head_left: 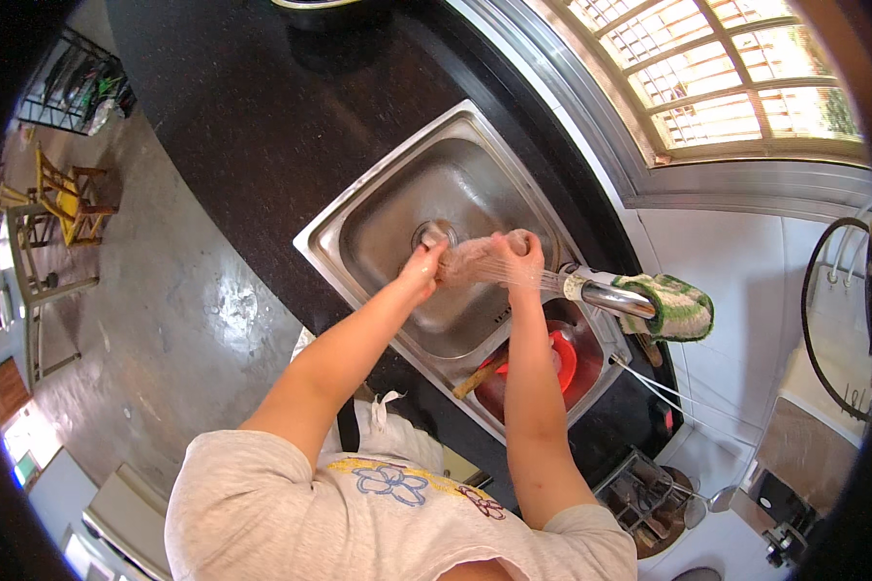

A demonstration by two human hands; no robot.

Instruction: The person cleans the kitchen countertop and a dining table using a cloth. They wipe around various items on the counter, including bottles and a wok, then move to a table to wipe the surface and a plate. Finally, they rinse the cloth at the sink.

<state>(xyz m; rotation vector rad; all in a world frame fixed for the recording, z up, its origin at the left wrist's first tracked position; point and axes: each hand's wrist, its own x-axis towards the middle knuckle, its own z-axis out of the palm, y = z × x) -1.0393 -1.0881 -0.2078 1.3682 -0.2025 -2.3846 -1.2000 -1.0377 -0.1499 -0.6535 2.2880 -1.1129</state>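
Observation:
My left hand and my right hand are over the large basin of a steel sink, near its drain. Between them stretches a soft, wet, pinkish-brown thing, with fingers closed on it at both ends; its kind I cannot make out. Fine streams of water from the spray head of a chrome tap run onto it and my right hand. Folded over the tap's base is a green and white cloth.
A smaller basin to the right holds a red plastic bowl and something with a wooden handle. Dark countertop surrounds the sink. A wire rack stands at lower right, beneath a barred window's wall. A yellow chair is far left.

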